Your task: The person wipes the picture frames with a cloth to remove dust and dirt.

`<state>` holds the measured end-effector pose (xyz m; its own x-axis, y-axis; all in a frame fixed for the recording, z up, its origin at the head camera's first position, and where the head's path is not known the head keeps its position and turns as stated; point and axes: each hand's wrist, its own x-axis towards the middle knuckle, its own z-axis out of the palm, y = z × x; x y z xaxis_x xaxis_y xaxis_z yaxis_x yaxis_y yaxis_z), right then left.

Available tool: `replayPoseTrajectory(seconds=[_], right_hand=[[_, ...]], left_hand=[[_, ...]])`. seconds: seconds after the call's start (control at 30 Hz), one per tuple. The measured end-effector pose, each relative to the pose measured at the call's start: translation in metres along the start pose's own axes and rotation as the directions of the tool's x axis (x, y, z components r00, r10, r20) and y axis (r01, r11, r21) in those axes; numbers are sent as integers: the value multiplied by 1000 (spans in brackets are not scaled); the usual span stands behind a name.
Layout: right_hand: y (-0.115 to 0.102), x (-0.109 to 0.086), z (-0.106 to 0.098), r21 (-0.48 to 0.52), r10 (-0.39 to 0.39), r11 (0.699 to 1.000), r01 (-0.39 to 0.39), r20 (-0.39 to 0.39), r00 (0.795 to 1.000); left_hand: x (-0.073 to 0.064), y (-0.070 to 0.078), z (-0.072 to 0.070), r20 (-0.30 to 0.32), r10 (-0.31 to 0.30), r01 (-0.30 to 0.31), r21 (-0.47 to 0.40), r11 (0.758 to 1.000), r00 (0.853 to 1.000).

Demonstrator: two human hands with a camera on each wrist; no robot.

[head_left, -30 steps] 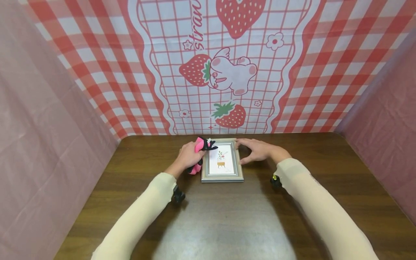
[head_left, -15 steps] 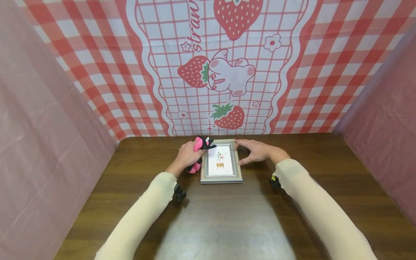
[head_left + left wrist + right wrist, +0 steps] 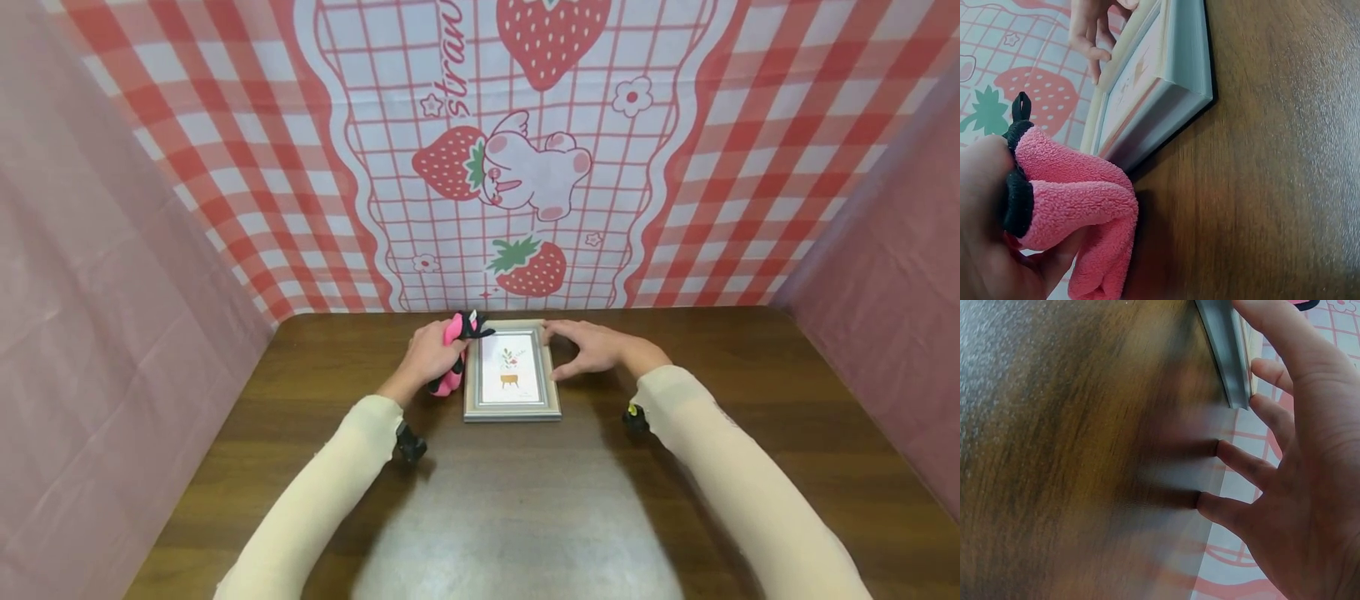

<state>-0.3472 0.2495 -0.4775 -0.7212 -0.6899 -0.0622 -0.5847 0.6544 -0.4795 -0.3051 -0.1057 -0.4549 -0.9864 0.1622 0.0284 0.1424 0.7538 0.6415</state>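
A picture frame (image 3: pixel 512 412) with a silver-beige border lies flat on the table near its back edge. Its print shows a plant above an orange pot-like shape on legs. At its left side my left hand (image 3: pixel 429 354) grips a folded pink cleaning cloth (image 3: pixel 1082 206) with black trim and a small black loop; the trim end hangs over the frame's upper left corner. On the opposite side, my right hand (image 3: pixel 596 346) rests its spread thumb and fingers against the frame's right edge. In the right wrist view, two fingertips of that hand (image 3: pixel 1310 444) touch the tabletop beside the frame.
The brown wood-grain table (image 3: pixel 510 508) reaches back to a red-and-white checked strawberry cloth (image 3: pixel 300 192). Pink fabric walls (image 3: pixel 112 275) close off both sides. Dark wrist cameras hang under both cuffs.
My left hand and the cloth have shifted slightly left and back, so less of the cloth covers the frame. My right hand keeps its place on the right edge.
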Motion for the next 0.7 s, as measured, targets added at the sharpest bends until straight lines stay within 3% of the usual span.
replayPoseTrajectory(seconds=[0.1, 0.2, 0.47, 0.57, 0.63, 0.7], right_hand=[[15, 4, 6, -17, -27, 999, 27, -12, 1000], [15, 3, 5, -17, -31, 999, 31, -3, 1000], [-40, -11, -16, 57, 52, 997, -55, 45, 998], [-36, -10, -15, 52, 35, 998, -38, 40, 999], [-17, -5, -8, 33, -10, 999, 10, 11, 1000], [-12, -3, -7, 22, -31, 999, 31, 2, 1000]], left_hand=[[-5, 4, -2, -17, 0, 0, 3, 1000, 1000], [-12, 10, -6, -17, -6, 6, 16, 1000, 1000], [-24, 9, -13, -41, 40, -40, 14, 999, 998], [-30, 10, -16, -46, 67, -66, 19, 998, 997], [-34, 10, -18, -49, 84, -82, 31, 996, 995], [-38, 10, -20, -53, 96, -94, 38, 995, 994]])
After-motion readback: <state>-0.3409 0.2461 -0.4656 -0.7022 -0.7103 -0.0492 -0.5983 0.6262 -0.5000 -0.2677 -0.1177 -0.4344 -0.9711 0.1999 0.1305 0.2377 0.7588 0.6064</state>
